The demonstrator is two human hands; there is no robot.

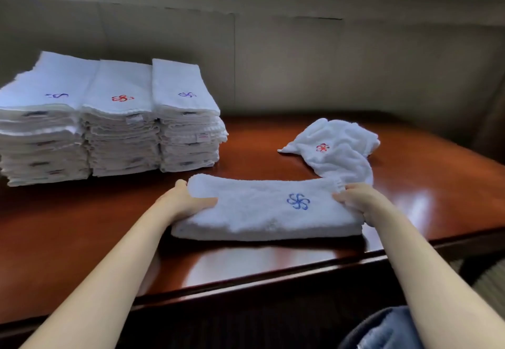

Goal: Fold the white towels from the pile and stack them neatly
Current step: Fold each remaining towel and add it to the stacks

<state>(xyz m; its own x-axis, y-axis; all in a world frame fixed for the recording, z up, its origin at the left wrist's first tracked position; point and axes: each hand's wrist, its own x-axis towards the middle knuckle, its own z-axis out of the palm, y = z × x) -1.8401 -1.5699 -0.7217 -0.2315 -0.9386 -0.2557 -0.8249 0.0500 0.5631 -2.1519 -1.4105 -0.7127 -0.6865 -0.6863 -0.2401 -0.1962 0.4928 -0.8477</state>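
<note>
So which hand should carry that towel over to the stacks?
Probably the left hand: it grips the folded towel at the end nearer the stacks. The right hand is farther away.

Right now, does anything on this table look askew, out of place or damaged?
Only the crumpled towel at the right, unfolded, as expected. The three stacks stand fairly even, and both hands grip the ends of the folded towel. No damage shows.
</note>
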